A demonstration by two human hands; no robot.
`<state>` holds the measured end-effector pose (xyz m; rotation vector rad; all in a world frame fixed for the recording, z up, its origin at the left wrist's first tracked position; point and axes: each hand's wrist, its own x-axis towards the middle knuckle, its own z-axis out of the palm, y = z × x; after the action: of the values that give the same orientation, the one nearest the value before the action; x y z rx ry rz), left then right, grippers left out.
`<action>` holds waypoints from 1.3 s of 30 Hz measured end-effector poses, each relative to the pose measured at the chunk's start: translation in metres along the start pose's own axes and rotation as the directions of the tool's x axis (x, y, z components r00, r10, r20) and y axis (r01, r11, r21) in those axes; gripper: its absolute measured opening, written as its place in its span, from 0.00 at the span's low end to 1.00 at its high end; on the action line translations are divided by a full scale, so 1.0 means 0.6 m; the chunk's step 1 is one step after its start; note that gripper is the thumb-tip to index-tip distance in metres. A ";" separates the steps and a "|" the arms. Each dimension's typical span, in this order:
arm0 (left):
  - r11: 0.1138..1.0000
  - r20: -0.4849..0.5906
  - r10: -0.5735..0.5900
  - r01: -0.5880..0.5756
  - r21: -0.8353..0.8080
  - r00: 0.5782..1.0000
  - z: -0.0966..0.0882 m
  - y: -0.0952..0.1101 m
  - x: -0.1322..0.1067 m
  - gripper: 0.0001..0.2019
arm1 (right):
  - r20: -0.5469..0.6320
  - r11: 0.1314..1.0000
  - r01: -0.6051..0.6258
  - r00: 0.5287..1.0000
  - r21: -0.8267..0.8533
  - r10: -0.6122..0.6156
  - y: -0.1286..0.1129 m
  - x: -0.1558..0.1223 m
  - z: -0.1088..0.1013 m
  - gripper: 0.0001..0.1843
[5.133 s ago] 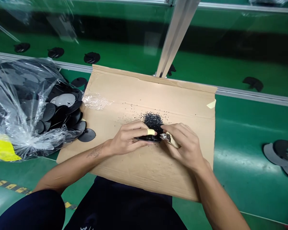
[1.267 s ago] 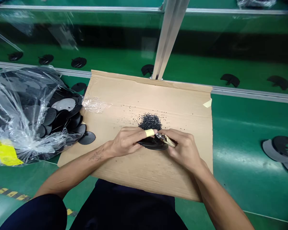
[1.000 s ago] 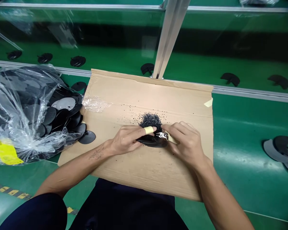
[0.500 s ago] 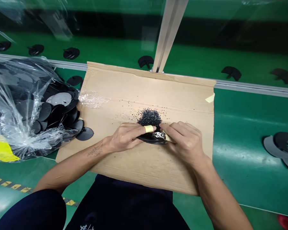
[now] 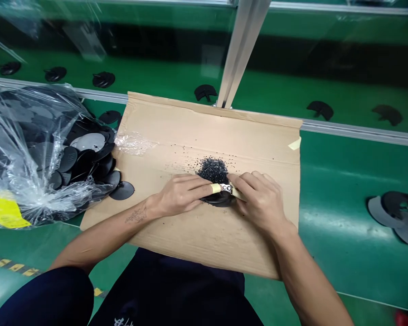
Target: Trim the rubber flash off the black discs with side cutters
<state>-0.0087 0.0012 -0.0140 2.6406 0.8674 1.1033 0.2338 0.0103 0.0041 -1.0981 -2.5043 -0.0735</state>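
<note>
My left hand (image 5: 178, 194) is closed on the edge of a round black plastic disc (image 5: 219, 199), with yellow tape around one finger. My right hand (image 5: 263, 194) grips a pair of nippers (image 5: 226, 188), whose metal head lies over the disc by the taped finger. Fingers hide the jaw tips and much of the disc. Just beyond both hands, a heap of small black clippings (image 5: 212, 169) lies on a cardboard sheet (image 5: 177, 120).
At left, a clear plastic bag (image 5: 37, 136) spills black discs, one loose disc (image 5: 122, 190) beside it. A crumpled plastic wrapper (image 5: 134, 143) lies nearby. Black parts (image 5: 394, 213) sit on the green table at right. Behind the cardboard stands a metal post (image 5: 240, 54).
The taped left finger has come right and down, closer to the nippers' head, which now shows less. The disc has turned or tilted slightly. The whole view has shifted a little.
</note>
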 end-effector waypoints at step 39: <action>0.878 0.267 -0.432 0.335 0.342 0.861 -0.150 -0.235 0.180 0.07 | -0.361 0.981 0.070 0.932 0.182 0.000 0.007 -0.003 0.005 0.19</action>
<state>-0.0743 0.1706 0.0670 2.5752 1.4842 0.4353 0.2371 0.0124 0.0002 -0.8717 -2.1512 -0.0374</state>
